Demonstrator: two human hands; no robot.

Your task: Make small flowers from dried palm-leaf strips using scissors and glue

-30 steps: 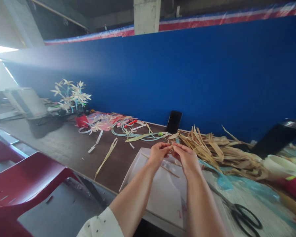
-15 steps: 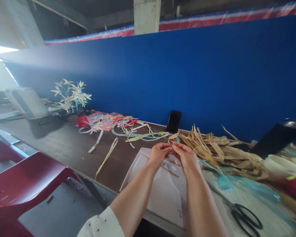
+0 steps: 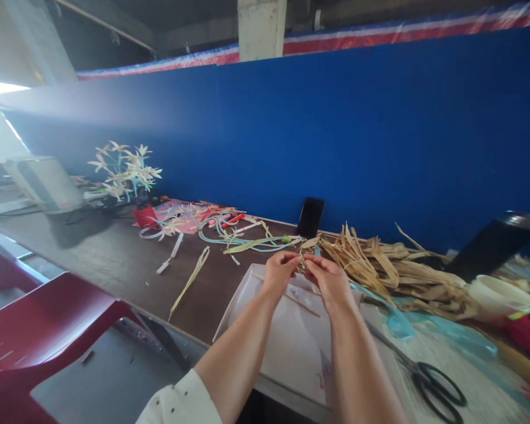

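Observation:
Both hands meet over a white box lid [image 3: 287,347] at the table's front edge. My left hand [image 3: 282,272] is closed, its fingertips pinching a small pale piece [image 3: 302,263] that looks like husk. From the other side, my right hand [image 3: 329,277] pinches the same piece, thumb and finger pressed together. The piece is too small to make out well. Thin wooden sticks [image 3: 301,304] lie on the white lid beneath the hands. Just behind the hands is a heap of dried husks [image 3: 393,271], reaching off to the right.
Black-handled scissors [image 3: 433,383] lie at the right, near a white cup [image 3: 501,294]. A phone [image 3: 311,217] leans on the blue partition [image 3: 380,135]. Further left are pale tubing [image 3: 216,238], a red pot [image 3: 145,217] with white flowers, a kettle [image 3: 48,182] and a red chair [image 3: 48,324].
The hands have shifted slightly, and a little more of the pale piece shows between the fingertips. The whole view has moved very slightly.

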